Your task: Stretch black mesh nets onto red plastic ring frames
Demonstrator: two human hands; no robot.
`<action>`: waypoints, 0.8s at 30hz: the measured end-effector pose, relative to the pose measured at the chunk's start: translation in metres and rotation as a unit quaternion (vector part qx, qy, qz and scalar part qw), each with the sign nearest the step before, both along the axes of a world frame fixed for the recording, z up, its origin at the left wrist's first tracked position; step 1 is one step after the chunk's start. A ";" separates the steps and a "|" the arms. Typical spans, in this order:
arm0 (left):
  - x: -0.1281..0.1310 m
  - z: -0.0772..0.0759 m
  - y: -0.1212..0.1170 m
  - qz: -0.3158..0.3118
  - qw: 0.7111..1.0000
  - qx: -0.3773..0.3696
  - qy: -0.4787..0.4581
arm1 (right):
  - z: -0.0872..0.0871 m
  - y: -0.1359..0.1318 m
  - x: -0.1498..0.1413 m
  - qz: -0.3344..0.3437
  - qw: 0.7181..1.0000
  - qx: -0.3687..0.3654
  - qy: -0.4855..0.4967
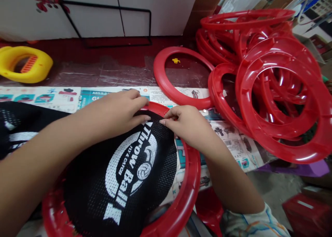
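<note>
The left forearm is stretched diagonally up from the lower left, and the left hand is held back upward, its fingers bent forward and its thumb pointed toward the other hand. The right forearm is raised from the lower right. The right hand is turned inward – thumb and index finger drawn into a pinch. Both hands are held near each other – fingertips apart.

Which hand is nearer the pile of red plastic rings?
Right. The right hand, at the edge of the black Throw Ball mesh, lies left of the pile of red plastic rings; the left hand is farther left.
</note>
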State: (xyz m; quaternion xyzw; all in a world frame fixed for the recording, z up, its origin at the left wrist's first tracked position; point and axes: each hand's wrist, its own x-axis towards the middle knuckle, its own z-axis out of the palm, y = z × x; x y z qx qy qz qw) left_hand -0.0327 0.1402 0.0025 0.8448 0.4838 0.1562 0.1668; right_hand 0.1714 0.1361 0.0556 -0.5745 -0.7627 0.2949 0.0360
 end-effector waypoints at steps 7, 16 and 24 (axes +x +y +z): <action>0.013 -0.007 0.005 -0.060 0.997 0.003 -0.041 | -0.006 0.005 0.001 -0.007 0.999 0.040 0.011; 0.009 -0.012 0.005 -0.104 0.993 0.033 -0.055 | -0.016 0.012 -0.002 -0.022 0.998 0.066 -0.007; 0.008 -0.014 0.005 -0.099 0.992 0.058 -0.044 | -0.019 0.012 -0.004 -0.037 0.996 0.075 -0.038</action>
